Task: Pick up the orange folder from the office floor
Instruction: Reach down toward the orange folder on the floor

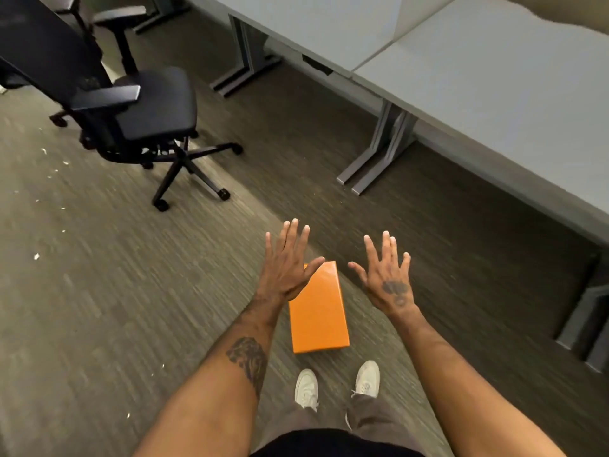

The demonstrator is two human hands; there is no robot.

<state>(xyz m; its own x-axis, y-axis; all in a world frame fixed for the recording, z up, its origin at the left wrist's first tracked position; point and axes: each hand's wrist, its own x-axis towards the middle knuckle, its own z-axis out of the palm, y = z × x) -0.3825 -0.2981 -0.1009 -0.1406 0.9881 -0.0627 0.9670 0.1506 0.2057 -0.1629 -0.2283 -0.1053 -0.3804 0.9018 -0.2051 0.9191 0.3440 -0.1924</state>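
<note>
- orange folder (pixel 319 319) flat on carpet floor (pixel 99 308), just ahead of white sneakers (pixel 306 387); its top left corner hidden behind left hand (pixel 286 268)
- smooth, rectangular, looks thick
- both grips released, fingers spread, holding nothing; right hand (pixel 389 278) beside folder, apart
- black office chair (pixel 131 103) far left, grey desk (pixel 494 87) right, top edge cut off

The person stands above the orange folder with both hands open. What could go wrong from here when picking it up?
1. The orange folder lies flat on the carpet, so fingers may fail to get under an edge and it may slide.
2. The left hand and right hand are both open above it; the person stands, so bending down is needed, with some risk to balance.
3. The white shoes are close to its near edge and might step on it.
</note>
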